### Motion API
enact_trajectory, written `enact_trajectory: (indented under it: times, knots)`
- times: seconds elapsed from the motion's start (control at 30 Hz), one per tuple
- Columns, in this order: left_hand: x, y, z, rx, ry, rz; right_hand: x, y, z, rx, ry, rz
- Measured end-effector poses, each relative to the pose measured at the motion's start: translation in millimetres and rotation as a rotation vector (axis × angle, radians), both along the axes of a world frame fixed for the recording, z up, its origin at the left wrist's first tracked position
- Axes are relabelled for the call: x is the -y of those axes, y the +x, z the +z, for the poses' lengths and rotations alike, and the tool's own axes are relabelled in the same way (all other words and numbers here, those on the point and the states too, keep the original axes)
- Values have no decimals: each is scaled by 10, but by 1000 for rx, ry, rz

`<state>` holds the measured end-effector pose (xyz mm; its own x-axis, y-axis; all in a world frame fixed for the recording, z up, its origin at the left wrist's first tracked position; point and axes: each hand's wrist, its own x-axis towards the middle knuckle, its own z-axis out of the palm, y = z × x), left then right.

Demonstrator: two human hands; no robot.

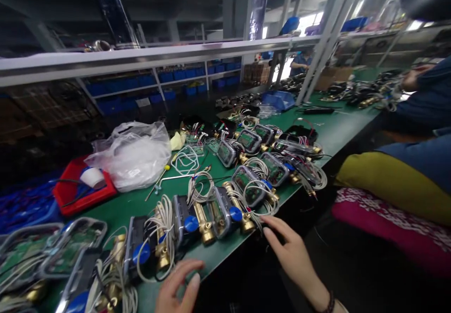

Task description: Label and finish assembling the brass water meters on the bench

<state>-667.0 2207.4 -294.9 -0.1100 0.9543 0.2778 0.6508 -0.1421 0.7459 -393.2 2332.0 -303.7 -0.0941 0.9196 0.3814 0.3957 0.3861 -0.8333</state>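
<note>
My left hand [179, 287] is at the table's front edge, thumb and fingers apart, with nothing in it. Just beyond it is a brass meter body [161, 238] with a coiled grey cable [168, 219]. My right hand [291, 252] reaches in over the edge, fingers stretched out and apart. Its fingertips are close to the cable ends beside another brass meter body [246, 219]; whether they touch, I cannot tell. Between the hands, meters with clear-lidded boxes [221, 209] and blue caps [191, 223] stand side by side.
More meters [248, 141] fill the green bench [155, 205] farther back. A red bin [86, 205] and a clear plastic bag [137, 158] lie to the left, near a hooked metal rod [176, 177]. A shelf rail [197, 52] crosses above. A co-worker's sleeve [423, 92] shows at the right.
</note>
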Motion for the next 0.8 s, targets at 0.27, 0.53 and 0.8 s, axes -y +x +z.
enact_trajectory:
  times: [0.27,0.53,0.8]
  knots:
    - [-809,-144,260,-856,548,253,-155,-856,97,158,87,88]
    - [-689,-8,208,-861,485,320,-407,-997,41,152,116,153]
    - [285,-179,181,-766,606,656,-399,-840,-136,166,165,207]
